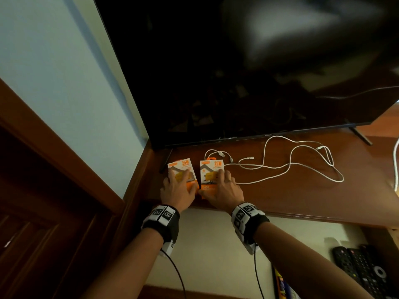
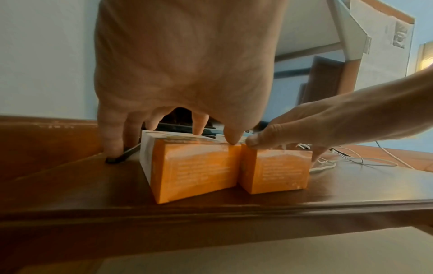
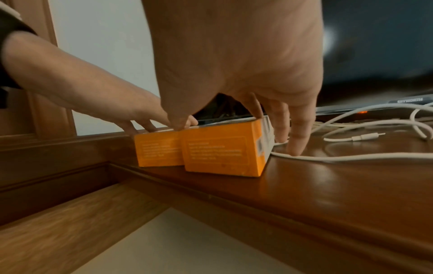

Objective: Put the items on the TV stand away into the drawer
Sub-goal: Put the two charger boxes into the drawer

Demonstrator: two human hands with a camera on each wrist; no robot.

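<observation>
Two orange-and-white charger boxes lie side by side near the front left of the brown TV stand [image 1: 280, 197]. My left hand [image 1: 180, 180] covers the left box [image 1: 183, 164], thumb on its inner top edge and outer fingers reaching down its far side. My right hand [image 1: 218, 183] spans the right box [image 1: 212, 167] the same way. In the left wrist view both boxes, left [image 2: 196, 166] and right [image 2: 274, 170], still rest on the wood. The right wrist view shows fingertips [image 3: 296, 148] touching the stand beside the right box [image 3: 222, 153]. White cables [image 1: 291, 165] sprawl to the right.
A large dark TV [image 1: 237, 72] stands behind the boxes, its black foot [image 1: 165, 160] just left of them. Below the stand's front edge an open drawer with a cream bottom [image 1: 216, 244] holds black remotes [image 1: 362, 270]. A wall and wooden door frame are at left.
</observation>
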